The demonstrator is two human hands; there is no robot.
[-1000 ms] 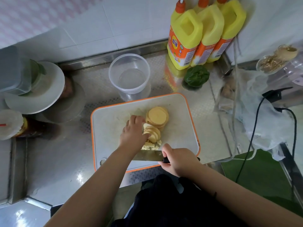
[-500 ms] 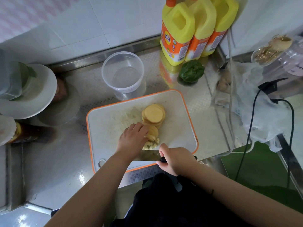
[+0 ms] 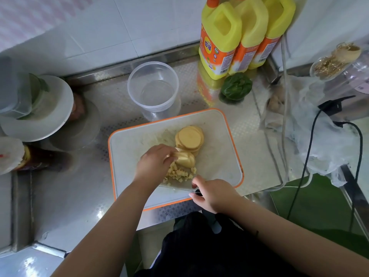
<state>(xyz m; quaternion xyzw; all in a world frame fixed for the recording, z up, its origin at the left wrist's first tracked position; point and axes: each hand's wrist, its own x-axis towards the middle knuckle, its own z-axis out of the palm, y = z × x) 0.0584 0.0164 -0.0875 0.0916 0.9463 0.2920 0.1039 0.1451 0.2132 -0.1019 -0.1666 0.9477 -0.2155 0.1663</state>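
A clear tub (image 3: 153, 90) sits just behind your cutting board (image 3: 219, 136), with a green pepper (image 3: 236, 87) and yellow bottles (image 3: 219, 39) further back on the right. The knife (image 3: 177, 187) blade is pale and hard to pick out, and its handle is buried in your right hand (image 3: 214, 193), fingers curled round it. Your left hand (image 3: 154, 164) arches over the board's middle, fingertips pinching the leaning potato slices (image 3: 186, 159), just beside the diced bits (image 3: 178, 174) and the round stack (image 3: 189, 138).

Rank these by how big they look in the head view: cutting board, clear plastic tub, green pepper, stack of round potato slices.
1. cutting board
2. clear plastic tub
3. green pepper and stack of round potato slices: they look about alike, so no ranking between them.
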